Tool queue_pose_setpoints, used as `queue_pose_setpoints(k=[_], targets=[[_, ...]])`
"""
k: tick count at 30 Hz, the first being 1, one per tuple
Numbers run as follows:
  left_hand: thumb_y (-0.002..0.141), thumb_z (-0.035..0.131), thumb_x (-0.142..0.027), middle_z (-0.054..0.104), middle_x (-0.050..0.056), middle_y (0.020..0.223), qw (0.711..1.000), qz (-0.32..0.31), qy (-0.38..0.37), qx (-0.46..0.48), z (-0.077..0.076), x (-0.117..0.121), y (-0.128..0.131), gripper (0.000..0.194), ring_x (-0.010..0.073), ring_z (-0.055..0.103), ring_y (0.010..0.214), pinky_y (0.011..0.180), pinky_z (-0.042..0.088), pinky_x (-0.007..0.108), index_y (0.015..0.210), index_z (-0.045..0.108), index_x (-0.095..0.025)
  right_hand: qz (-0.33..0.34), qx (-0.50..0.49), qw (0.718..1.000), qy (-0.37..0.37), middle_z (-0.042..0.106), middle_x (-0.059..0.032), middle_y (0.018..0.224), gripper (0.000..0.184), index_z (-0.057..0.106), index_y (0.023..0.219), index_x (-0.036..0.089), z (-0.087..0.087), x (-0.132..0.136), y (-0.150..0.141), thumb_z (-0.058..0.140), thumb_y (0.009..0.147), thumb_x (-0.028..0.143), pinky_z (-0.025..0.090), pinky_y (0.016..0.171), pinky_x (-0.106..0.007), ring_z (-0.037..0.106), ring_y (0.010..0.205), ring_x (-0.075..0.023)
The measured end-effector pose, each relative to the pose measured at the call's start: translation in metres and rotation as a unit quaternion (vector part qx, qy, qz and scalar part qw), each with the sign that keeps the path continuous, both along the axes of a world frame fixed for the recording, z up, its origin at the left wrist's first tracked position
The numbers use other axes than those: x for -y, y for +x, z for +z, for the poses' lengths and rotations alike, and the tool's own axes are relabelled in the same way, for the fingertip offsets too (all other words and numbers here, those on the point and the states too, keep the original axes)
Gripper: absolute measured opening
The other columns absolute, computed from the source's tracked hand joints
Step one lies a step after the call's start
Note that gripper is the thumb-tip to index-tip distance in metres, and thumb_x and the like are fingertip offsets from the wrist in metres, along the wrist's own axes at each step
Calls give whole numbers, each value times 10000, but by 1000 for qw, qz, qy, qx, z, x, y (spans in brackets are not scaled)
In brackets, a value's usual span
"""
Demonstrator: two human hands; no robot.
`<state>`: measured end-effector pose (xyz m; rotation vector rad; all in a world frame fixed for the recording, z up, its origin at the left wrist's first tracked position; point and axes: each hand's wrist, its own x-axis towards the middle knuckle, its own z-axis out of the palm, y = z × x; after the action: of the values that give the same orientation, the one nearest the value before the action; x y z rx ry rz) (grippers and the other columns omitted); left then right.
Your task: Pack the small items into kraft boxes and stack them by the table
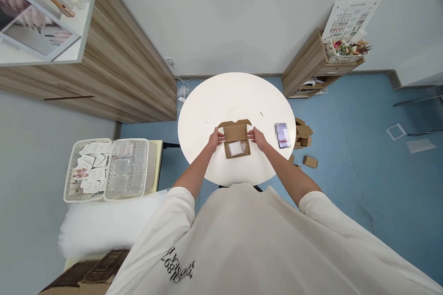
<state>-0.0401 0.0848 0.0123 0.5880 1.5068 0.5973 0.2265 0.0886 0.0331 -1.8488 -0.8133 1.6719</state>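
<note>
A small brown cardboard box rests on the round white table, its lid raised on the side away from me. Inside lies a white wrapped packet with some crumpled clear wrapping at its right end. At the left edge of the lid, my left hand has thumb and fingers closed on the cardboard. Opposite it, my right hand grips the lid's right edge in the same way. To the right of that hand a phone with a lit, partly blurred screen lies on the table.
Two white baskets with packets and clear boxes stand at left, beside a white plastic roll. Cardboard boxes lie on the floor right of the table. A wooden cabinet and a smaller cabinet stand along the wall.
</note>
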Motion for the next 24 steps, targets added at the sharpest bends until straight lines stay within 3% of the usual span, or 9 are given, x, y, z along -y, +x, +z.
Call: queue_pose_setpoints(k=[4,10,14,20,24], targets=[[874,150,-862,700,142,1177,1000,-27,2,12,13,5,-6,784,251,688,1041,800,534,361,1000,582,-220,20,-45,999,-18,665,-102,1316,655,609,1260,218,11,1,8,247,981,687,531,835,-329,675,1057,-227],[902,390,-775,638,105,1316,997,-74,33,9,25,22,-2,617,253,630,1148,857,511,346,1103,627,-242,98,-74,992,-12,601,-60,1416,660,649,1269,268,29,15,14,297,957,731,508,961,-358,626,1175,-253],[920,407,-725,655,83,1272,993,-97,61,-9,27,40,1,556,246,613,1139,860,508,346,1036,656,-242,131,-50,990,11,583,-57,1432,647,682,1230,256,32,29,13,337,954,729,496,994,-365,593,1230,-267],[897,588,-482,679,69,1182,982,-123,123,-77,17,74,1,276,227,626,1067,879,505,339,989,658,-231,169,22,983,68,615,-69,1379,484,684,1177,242,21,55,12,453,959,607,462,1041,-393,584,1222,-251],[872,644,-376,627,87,1256,970,-129,136,-152,2,95,3,270,226,622,1098,888,503,337,1095,614,-227,180,133,968,111,593,-73,1372,373,635,1201,252,5,75,13,604,883,445,477,1008,-390,587,1185,-236]])
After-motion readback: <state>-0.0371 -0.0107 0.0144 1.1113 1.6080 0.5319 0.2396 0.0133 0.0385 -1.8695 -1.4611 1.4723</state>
